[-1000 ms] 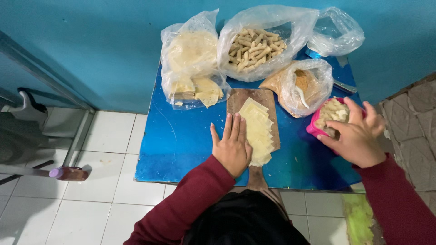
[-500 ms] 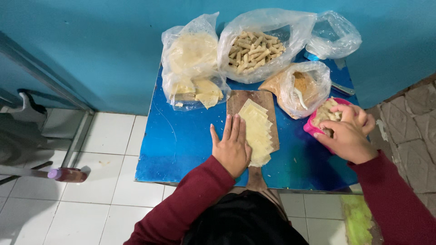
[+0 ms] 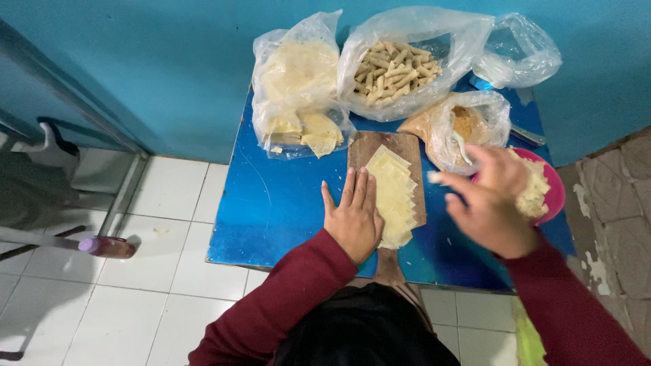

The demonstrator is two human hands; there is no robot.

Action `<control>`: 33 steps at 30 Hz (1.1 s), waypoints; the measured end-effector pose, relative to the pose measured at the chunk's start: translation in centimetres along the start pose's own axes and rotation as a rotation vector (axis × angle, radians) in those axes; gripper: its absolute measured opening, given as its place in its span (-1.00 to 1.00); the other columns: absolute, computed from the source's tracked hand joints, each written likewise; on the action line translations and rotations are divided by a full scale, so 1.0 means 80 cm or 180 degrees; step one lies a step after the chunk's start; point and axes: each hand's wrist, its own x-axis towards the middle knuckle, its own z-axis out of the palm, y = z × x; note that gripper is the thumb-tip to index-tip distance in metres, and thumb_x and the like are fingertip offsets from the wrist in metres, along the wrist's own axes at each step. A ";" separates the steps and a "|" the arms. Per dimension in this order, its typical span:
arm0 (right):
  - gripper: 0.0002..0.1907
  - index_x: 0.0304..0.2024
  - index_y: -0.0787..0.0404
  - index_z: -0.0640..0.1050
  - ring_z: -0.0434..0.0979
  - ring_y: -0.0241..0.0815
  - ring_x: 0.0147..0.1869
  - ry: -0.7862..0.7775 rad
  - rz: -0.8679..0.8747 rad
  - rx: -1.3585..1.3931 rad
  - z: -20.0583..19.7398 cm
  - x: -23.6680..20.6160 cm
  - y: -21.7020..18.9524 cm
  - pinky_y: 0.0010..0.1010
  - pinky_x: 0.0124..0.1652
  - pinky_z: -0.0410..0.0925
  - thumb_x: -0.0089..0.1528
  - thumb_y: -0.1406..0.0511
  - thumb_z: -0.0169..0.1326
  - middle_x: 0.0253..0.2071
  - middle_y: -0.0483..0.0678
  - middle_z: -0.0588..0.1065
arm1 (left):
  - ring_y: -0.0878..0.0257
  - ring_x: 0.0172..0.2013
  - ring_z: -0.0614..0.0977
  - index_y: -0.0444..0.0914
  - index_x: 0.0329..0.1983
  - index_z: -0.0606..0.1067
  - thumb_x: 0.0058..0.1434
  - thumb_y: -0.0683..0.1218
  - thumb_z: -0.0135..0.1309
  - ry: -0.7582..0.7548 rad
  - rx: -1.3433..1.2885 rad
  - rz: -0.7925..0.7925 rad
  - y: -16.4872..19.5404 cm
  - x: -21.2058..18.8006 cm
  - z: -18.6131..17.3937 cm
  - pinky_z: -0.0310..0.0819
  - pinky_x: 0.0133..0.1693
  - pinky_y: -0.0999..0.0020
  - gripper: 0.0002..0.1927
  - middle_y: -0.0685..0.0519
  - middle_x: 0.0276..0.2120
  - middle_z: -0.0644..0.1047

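In the head view we see the left hand point(image 3: 352, 220) lying flat and open on the wooden board point(image 3: 384, 146), touching the overlapped pale wrappers point(image 3: 392, 196). At three o'clock, the right hand point(image 3: 491, 203) pinches a bit of filling point(image 3: 434, 177) above the pink bowl point(image 3: 555, 193) on the blue counter point(image 3: 271, 203).

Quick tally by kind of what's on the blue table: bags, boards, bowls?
Clear plastic bags: 4 (flat sheets, rolled sticks, brown filling, near-empty one)
Wooden cutting board: 1
Pink bowl: 1
Total: 6
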 end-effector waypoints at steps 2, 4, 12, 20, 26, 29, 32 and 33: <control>-0.52 0.08 -0.20 0.62 0.10 0.20 0.47 -0.0105 -0.0176 -0.0158 0.020 0.020 -0.023 0.22 0.31 -0.04 0.14 0.37 0.13 0.36 0.11 0.29 | -0.07 0.46 0.16 -0.43 0.40 0.28 0.23 0.02 -0.10 0.0053 0.0001 -0.0007 0.001 0.000 -0.002 -0.07 0.27 -0.51 -0.30 -0.20 0.42 0.26; -0.46 0.08 -0.25 0.62 0.06 0.25 0.46 -0.0475 -0.0085 -0.0480 0.037 0.035 -0.039 0.33 0.23 -0.07 0.07 0.34 0.09 0.41 0.11 0.25 | -0.06 0.46 0.17 -0.41 0.39 0.29 0.23 0.02 -0.10 0.0120 -0.0008 -0.0032 0.003 0.001 -0.003 -0.07 0.28 -0.52 -0.31 -0.19 0.42 0.27; -0.54 0.19 -0.06 0.59 0.01 0.01 0.59 -0.0783 -0.1418 -0.3304 0.046 0.053 -0.050 0.28 0.37 -0.20 0.27 0.14 -0.09 0.59 -0.15 0.12 | -0.05 0.47 0.17 -0.40 0.38 0.31 0.22 0.01 -0.08 0.0113 -0.0016 -0.0095 0.007 -0.002 0.000 -0.08 0.30 -0.51 -0.32 -0.18 0.43 0.27; -0.38 0.33 -0.41 0.49 0.04 0.09 0.59 -0.0807 -0.0701 -0.1692 0.024 0.055 -0.008 0.31 0.44 -0.16 0.27 0.32 -0.03 0.60 -0.11 0.14 | -0.07 0.47 0.15 -0.40 0.40 0.29 0.22 0.03 -0.08 0.0102 -0.0015 -0.0083 0.010 0.002 -0.001 -0.08 0.29 -0.51 -0.30 -0.19 0.43 0.26; -0.25 0.45 -0.63 0.28 -0.01 0.04 0.61 -0.0649 -0.1400 -0.2544 0.055 0.057 0.013 0.27 0.42 -0.29 0.28 0.28 -0.07 0.60 -0.21 0.11 | -0.08 0.48 0.15 -0.42 0.40 0.29 0.20 0.03 -0.08 0.0093 -0.0046 -0.0096 0.011 -0.001 0.001 -0.09 0.29 -0.51 -0.28 -0.18 0.43 0.27; -0.27 0.46 -0.61 0.26 -0.05 0.04 0.63 -0.0603 -0.1512 -0.2689 0.068 0.071 0.016 0.27 0.42 -0.34 0.31 0.26 -0.09 0.61 -0.20 0.10 | -0.06 0.48 0.16 -0.41 0.40 0.29 0.21 0.03 -0.07 0.0135 -0.0010 -0.0087 0.009 -0.003 0.000 -0.08 0.30 -0.51 -0.29 -0.19 0.43 0.27; -0.32 0.44 -0.55 0.30 -0.07 0.03 0.64 -0.0711 -0.1375 -0.2780 0.074 0.082 0.011 0.29 0.42 -0.35 0.30 0.22 -0.08 0.62 -0.21 0.07 | -0.06 0.48 0.16 -0.40 0.40 0.30 0.21 0.03 -0.06 0.0127 0.0054 -0.0058 0.008 -0.002 -0.002 -0.08 0.30 -0.52 -0.29 -0.18 0.43 0.27; -0.33 0.44 -0.52 0.32 -0.07 0.03 0.65 -0.0747 -0.1288 -0.2827 0.074 0.085 0.009 0.28 0.42 -0.35 0.29 0.21 -0.08 0.62 -0.21 0.07 | -0.06 0.48 0.16 -0.40 0.40 0.30 0.21 0.02 -0.07 0.0134 0.0040 -0.0059 0.008 -0.002 -0.002 -0.08 0.30 -0.52 -0.29 -0.18 0.43 0.27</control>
